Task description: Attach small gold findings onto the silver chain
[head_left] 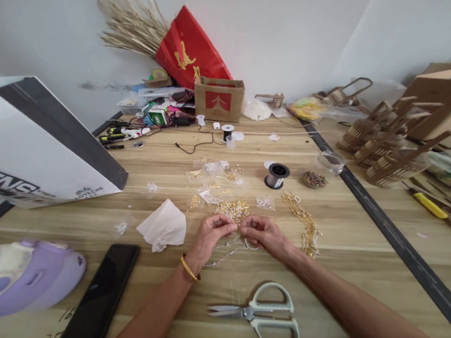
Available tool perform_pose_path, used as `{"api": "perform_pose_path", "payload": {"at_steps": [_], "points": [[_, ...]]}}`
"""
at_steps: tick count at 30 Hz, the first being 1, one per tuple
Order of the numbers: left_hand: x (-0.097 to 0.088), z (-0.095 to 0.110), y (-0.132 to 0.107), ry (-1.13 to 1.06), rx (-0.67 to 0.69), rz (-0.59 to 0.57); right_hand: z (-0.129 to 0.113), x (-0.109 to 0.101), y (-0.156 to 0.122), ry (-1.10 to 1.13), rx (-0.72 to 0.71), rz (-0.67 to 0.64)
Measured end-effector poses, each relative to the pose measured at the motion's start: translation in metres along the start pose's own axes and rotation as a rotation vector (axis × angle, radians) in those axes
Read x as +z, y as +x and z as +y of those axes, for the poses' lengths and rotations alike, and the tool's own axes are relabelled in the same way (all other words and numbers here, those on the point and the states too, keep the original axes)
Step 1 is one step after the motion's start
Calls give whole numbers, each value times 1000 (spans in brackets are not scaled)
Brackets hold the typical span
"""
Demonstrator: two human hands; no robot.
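Your left hand and right hand are almost touching each other, fingers of both pinched together on a thin silvery chain. It's tiny in the shot, so exactly what sits between the fingertips is hard to make out. The chain's long axis runs roughly left-right with a slight tilt: it trails from just under your right fingers down toward your left wrist, lying loose on the wooden surface, with the free end pointing at the gold bangle.

Just past your fingertips there's a little heap of gold findings, and more small clear bags with gold bits inside further out. Right of your right fingers lies a bundle of gold chains, stretched away from you. Beyond that is a spool, a small round dish of dark beads, and a clear lid or cup beside it; can't tell if anything's in that one.

Nearer you than your fingers: scissors, blades pointing left. Off to the left of your left fingers, a crumpled tissue and a black phone.
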State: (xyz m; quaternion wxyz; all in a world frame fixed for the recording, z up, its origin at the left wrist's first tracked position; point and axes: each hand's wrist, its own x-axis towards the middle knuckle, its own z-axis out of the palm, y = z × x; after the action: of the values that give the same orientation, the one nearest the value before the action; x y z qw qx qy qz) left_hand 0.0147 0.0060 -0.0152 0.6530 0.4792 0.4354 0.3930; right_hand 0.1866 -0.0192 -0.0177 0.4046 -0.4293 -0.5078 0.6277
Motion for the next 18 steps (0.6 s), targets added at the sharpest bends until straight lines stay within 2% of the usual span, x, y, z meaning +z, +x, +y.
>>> {"api": "perform_pose_path", "payload": {"at_steps": [11,18], "points": [[6,5,-3,103,12,40,-5,4,0,5,21,24],[6,5,-3,141,24,9,-2,2,0,-53,19,11]]}}
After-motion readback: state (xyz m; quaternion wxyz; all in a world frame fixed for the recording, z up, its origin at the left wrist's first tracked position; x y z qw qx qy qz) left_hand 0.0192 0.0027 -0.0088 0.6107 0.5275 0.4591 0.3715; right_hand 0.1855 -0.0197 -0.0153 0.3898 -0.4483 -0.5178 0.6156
